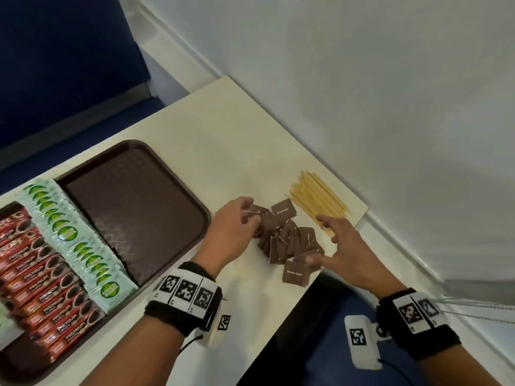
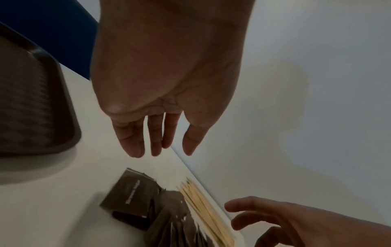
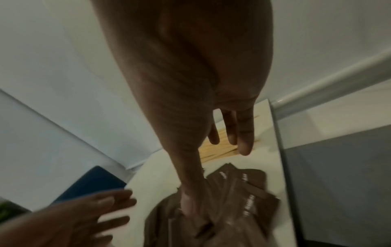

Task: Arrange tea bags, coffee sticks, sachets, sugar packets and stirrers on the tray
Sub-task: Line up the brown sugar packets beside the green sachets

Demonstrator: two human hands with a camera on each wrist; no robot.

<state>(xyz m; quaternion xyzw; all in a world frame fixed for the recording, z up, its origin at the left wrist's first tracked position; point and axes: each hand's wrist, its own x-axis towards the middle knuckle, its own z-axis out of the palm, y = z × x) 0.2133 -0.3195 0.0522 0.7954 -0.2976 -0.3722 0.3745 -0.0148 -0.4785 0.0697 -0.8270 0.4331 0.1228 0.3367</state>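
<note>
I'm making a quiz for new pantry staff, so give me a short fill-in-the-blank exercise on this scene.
1. The brown sugar packets lie in a loose pile on the ____, not on the tray.
2. The wooden stirrers lie between the packets and the ____.
3. On the tray, the green sachets sit beside the ____ coffee sticks.
4. Both hands, left hand and right hand, reach toward the ____ packets.

Missing words: table; wall; red; sugar

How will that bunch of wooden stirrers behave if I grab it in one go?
The stirrers are thin loose sticks, so some will probably slip out and scatter. They look light and stiff, likely snapping rather than bending if squeezed hard.
</note>
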